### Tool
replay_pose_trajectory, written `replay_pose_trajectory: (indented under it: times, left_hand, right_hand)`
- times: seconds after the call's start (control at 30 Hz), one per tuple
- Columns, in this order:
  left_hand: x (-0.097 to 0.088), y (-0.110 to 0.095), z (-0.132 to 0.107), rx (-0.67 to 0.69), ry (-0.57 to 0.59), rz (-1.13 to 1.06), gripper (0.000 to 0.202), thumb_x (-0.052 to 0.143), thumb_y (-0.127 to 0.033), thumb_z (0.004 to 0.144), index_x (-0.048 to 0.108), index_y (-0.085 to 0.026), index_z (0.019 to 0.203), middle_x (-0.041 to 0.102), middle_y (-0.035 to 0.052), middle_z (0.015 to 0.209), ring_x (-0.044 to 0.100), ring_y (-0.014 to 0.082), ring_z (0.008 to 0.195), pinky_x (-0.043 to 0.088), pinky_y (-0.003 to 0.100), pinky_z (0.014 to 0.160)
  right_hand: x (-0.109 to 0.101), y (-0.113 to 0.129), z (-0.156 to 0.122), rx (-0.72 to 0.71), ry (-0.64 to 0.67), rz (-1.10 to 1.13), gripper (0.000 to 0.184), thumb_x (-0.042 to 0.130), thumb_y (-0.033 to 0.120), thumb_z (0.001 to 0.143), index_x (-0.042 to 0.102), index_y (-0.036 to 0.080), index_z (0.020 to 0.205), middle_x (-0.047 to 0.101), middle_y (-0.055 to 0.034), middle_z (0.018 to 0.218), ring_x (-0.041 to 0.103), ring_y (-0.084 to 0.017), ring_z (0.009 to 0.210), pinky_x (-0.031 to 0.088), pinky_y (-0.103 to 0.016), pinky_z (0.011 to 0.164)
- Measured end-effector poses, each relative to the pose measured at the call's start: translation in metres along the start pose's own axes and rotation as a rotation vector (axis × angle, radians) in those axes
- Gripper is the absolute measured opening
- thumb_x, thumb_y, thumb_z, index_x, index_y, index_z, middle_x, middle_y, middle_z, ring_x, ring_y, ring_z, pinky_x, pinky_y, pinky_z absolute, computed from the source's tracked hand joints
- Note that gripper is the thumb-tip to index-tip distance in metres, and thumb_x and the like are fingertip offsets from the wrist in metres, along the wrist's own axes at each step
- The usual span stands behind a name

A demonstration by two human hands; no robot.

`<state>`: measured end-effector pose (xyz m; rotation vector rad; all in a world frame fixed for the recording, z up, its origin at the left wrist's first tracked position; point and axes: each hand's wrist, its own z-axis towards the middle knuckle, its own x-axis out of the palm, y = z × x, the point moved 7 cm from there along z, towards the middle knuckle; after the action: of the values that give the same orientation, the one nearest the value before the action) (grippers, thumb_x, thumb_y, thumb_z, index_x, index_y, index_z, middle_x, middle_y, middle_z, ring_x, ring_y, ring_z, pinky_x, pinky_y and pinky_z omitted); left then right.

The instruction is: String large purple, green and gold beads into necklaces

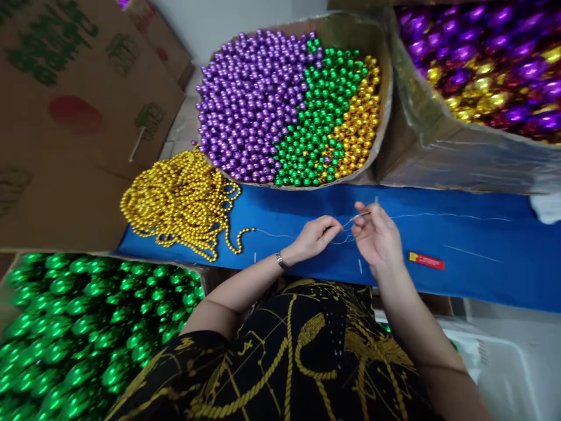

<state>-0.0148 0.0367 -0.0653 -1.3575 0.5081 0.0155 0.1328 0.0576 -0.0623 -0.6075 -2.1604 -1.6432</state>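
Over the blue cloth, my left hand is closed, thumb and forefinger pinching a thin white thread. That thread runs left to the end of a string of gold beads, part of a tangled heap of gold bead strings. Just to the right, my right hand is raised with thumb and forefinger pinched on the thread, its other fingers loosely curled. Between the hands the thread makes a small loop. A thin strand also stretches rightward across the cloth from behind my right hand.
Behind the cloth stands a box of loose purple, green and gold beads. Boxes of larger shiny balls stand back right and front left. A tall carton rises left. A red-and-yellow stick-like item lies right.
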Motion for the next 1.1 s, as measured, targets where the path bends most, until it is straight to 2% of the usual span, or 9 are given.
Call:
replay_pose_trajectory:
  times: [0.1, 0.2, 0.3, 0.43, 0.67, 0.8, 0.93, 1.03, 1.1]
  left_hand:
    - [-0.008, 0.001, -0.010, 0.126, 0.003, 0.162, 0.022, 0.046, -0.029, 0.098, 0.064, -0.018, 0.093, 0.067, 0.0095, 0.096, 0.061, 0.0185, 0.093, 0.050, 0.035, 0.088]
    - [-0.026, 0.018, -0.029, 0.140, -0.027, 0.302, 0.022, 0.045, -0.029, 0.099, 0.064, -0.018, 0.097, 0.067, 0.0124, 0.107, 0.063, 0.0198, 0.101, 0.051, 0.036, 0.090]
    - [-0.053, 0.041, -0.050, 0.046, -0.034, 0.405, 0.024, 0.044, -0.031, 0.099, 0.064, -0.018, 0.101, 0.070, 0.0093, 0.100, 0.066, 0.0172, 0.088, 0.051, 0.029, 0.078]
    - [-0.082, 0.053, -0.067, -0.016, -0.042, 0.452, 0.024, 0.046, -0.032, 0.098, 0.066, -0.019, 0.097, 0.070, 0.0075, 0.092, 0.064, 0.0169, 0.083, 0.048, 0.028, 0.077]
    - [-0.061, 0.027, -0.039, 0.016, 0.012, 0.369, 0.023, 0.043, -0.028, 0.099, 0.062, -0.017, 0.090, 0.065, 0.0054, 0.085, 0.059, 0.0147, 0.076, 0.044, 0.026, 0.072]
    - [-0.053, 0.008, -0.020, 0.126, -0.025, 0.482, 0.025, 0.040, -0.027, 0.099, 0.061, -0.017, 0.092, 0.064, 0.0068, 0.089, 0.058, 0.0152, 0.075, 0.040, 0.026, 0.067]
    - [-0.049, 0.020, -0.014, 0.080, 0.037, 0.479, 0.021, 0.042, -0.024, 0.097, 0.061, -0.017, 0.088, 0.065, 0.0072, 0.086, 0.058, 0.0160, 0.074, 0.040, 0.027, 0.067]
    - [-0.049, 0.024, -0.017, 0.013, 0.053, 0.415, 0.018, 0.045, -0.022, 0.095, 0.060, -0.017, 0.088, 0.065, 0.0070, 0.086, 0.059, 0.0164, 0.075, 0.042, 0.027, 0.069]
    - [-0.053, 0.021, -0.021, -0.021, 0.036, 0.336, 0.015, 0.047, -0.021, 0.093, 0.060, -0.017, 0.088, 0.066, 0.0056, 0.084, 0.059, 0.0155, 0.074, 0.042, 0.027, 0.069]
  right_hand:
    - [0.011, 0.015, -0.005, -0.111, 0.021, -0.002, 0.025, 0.072, 0.041, 0.081, 0.053, 0.026, 0.082, 0.053, 0.0075, 0.070, 0.049, -0.008, 0.058, 0.059, -0.036, 0.079]
    - [0.019, 0.034, -0.012, -0.359, -0.025, -0.083, 0.019, 0.069, 0.038, 0.086, 0.054, 0.028, 0.082, 0.044, 0.0078, 0.063, 0.044, -0.011, 0.056, 0.054, -0.050, 0.095]
    - [0.021, 0.049, -0.020, -0.632, -0.069, -0.397, 0.011, 0.059, 0.038, 0.094, 0.055, 0.030, 0.087, 0.047, 0.0050, 0.067, 0.048, -0.013, 0.060, 0.045, -0.052, 0.105]
    - [0.000, 0.058, -0.012, -0.777, -0.123, -0.682, 0.009, 0.052, 0.036, 0.098, 0.053, 0.028, 0.093, 0.048, 0.0038, 0.071, 0.051, -0.013, 0.063, 0.045, -0.049, 0.103]
    - [-0.049, 0.109, 0.002, -0.978, -0.313, -0.727, 0.013, 0.048, 0.035, 0.099, 0.052, 0.024, 0.093, 0.051, 0.0019, 0.079, 0.052, -0.012, 0.067, 0.050, -0.040, 0.087]
    - [-0.053, 0.137, -0.011, -1.049, -0.440, -1.124, 0.016, 0.045, 0.033, 0.100, 0.057, 0.022, 0.096, 0.061, -0.0060, 0.089, 0.061, -0.018, 0.080, 0.049, -0.042, 0.087]
    - [-0.006, 0.079, -0.020, -0.961, -0.217, -1.512, 0.027, 0.046, 0.023, 0.098, 0.060, 0.020, 0.121, 0.062, -0.0156, 0.125, 0.054, -0.028, 0.123, 0.046, -0.044, 0.099]
    - [0.052, -0.007, -0.030, -0.923, 0.299, -1.532, 0.038, 0.042, 0.021, 0.099, 0.051, 0.020, 0.136, 0.062, -0.0129, 0.131, 0.060, -0.023, 0.116, 0.052, -0.035, 0.089]
    - [0.077, -0.043, -0.037, -0.960, 0.448, -1.487, 0.038, 0.042, 0.020, 0.100, 0.050, 0.018, 0.137, 0.069, -0.0115, 0.116, 0.066, -0.020, 0.098, 0.053, -0.033, 0.081]
